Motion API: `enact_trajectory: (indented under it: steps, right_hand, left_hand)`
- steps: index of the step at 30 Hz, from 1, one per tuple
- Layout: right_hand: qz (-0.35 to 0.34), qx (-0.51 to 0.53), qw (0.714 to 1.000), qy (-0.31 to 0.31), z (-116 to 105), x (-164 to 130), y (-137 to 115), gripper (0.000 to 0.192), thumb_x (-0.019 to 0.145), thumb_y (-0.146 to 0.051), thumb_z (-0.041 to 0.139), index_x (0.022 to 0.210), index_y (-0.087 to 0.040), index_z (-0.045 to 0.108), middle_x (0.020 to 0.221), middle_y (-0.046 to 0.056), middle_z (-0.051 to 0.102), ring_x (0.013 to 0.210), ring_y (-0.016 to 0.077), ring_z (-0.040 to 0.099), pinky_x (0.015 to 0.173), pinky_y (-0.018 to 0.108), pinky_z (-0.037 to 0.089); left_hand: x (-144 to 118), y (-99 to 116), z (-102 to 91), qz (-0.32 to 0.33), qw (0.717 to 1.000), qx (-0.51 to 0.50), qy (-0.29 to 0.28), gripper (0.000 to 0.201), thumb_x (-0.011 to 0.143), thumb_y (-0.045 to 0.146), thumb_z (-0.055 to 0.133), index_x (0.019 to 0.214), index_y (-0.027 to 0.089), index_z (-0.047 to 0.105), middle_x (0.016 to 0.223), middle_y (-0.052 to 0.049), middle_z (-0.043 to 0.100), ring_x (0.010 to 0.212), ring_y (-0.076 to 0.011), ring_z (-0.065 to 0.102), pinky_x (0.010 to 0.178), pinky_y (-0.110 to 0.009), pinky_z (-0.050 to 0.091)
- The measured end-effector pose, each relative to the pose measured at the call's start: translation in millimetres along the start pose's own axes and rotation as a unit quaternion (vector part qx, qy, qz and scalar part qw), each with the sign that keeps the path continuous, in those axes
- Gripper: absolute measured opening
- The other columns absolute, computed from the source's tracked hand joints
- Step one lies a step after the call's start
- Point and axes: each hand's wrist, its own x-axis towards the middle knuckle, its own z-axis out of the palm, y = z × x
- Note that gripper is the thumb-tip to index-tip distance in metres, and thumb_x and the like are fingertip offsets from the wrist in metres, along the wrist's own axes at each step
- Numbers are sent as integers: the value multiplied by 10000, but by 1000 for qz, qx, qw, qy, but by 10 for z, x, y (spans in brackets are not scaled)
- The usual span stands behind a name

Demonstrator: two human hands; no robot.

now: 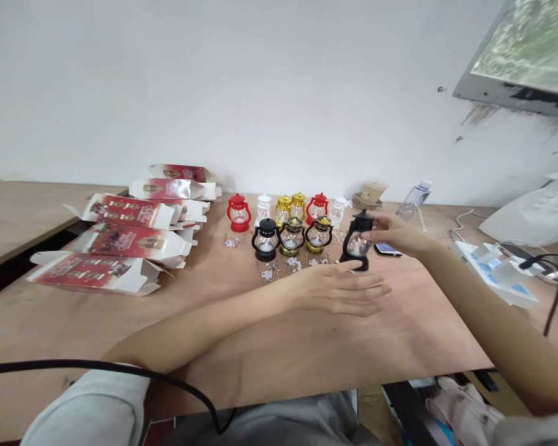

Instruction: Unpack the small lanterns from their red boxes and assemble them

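Right hand (395,235): wrapped around the top of a small black lantern (357,243), fingers at its cap, holding it upright on the table.
Left hand (341,288): flat on the wooden table (121,322), palm down, fingers loose and spread, gripping nothing; fingertips just in front of the black lantern's base.
Black lantern: standing at the right end of the lantern rows, just beside a gold one, touching the table.
Front row: one black lantern with a clear belly (266,239), then two dark gold lanterns (292,237), side by side, close together.
Back row: red lantern (239,213), white lantern (263,207), two bright gold lanterns (291,207), another red one (317,208), another white one (337,211).
Little white tags (267,271): lying flat in front of the lanterns, near the left hand.
Red and white boxes (130,238): open, stacked flat at the left, well apart from both hands.
Phone (387,249): lying under the right hand, partly hidden.
Plastic bottle (413,199): tipped, behind the right hand, near the wall.
Black cable (134,375): running across the near edge, over a grey sleeve.
White things at far right (497,269): too blurred to tell.
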Motion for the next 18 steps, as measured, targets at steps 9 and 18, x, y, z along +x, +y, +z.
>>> enact_trajectory:
  steps: [9, 18]
  right_hand:
    - [-26, -73, 980, 182, -64, 367, 553, 494, 527, -401, 811, 920, -186, 602, 959, 36, 669, 876, 188, 623, 808, 338, 498]
    - [-14, -35, 989, 142, 59, 465, 773, 522, 535, -419, 799, 944, -185, 576, 995, 40, 655, 884, 180, 618, 822, 346, 496]
  left_hand:
    - [-139, 405, 381, -73, 965, -226, -110, 254, 942, 179, 414, 1064, 221, 634, 1210, -29, 636, 1143, -148, 575, 989, -330, 434]
    - [-175, 412, 286, -182, 894, -366, -182, 292, 925, 205, 419, 1182, 216, 557, 1307, -19, 571, 1167, -139, 549, 998, -319, 427]
